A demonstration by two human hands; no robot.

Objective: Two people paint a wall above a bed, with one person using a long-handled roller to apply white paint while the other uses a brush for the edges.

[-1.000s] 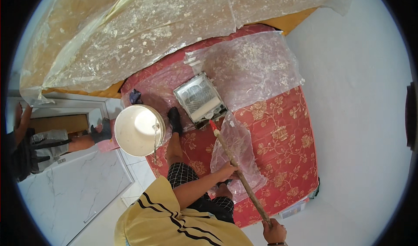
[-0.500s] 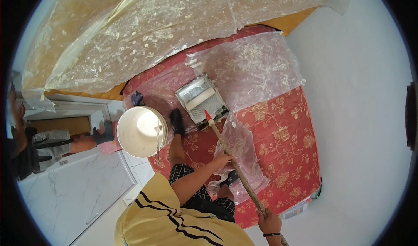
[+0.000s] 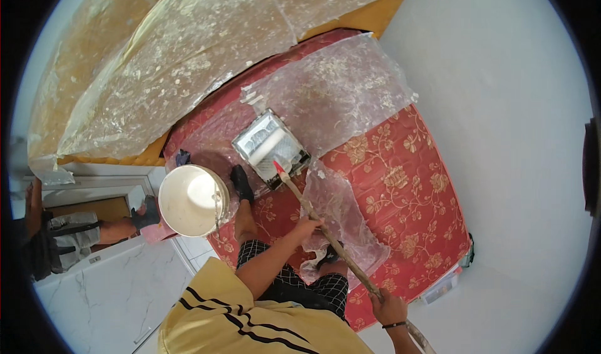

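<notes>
Both my hands are wrapped round a long wooden pole (image 3: 350,263) that runs slantwise from the lower right toward the middle. My left hand (image 3: 308,227) grips it partway along; my right hand (image 3: 389,308), with a dark band at the wrist, holds it lower down. At the pole's far end is a paint roller with a red handle piece (image 3: 278,166). Its white roller sleeve (image 3: 268,145) lies in a paint tray (image 3: 254,133) with dark, paint-smeared edges. The tray rests on clear plastic over a red floral mattress (image 3: 400,191).
A white bucket (image 3: 172,207) stands left of my foot (image 3: 241,182), with a dark crumpled cloth (image 3: 183,157) behind it. Paint-flecked plastic sheeting (image 3: 188,60) drapes across the far side. Another person's leg (image 3: 119,230) shows at the left. A pale wall (image 3: 494,135) rises on the right.
The roller sleeve has turned in the tray and now lies at a steeper slant. My hands still hold the pole. The whole view has shifted and rotated slightly.
</notes>
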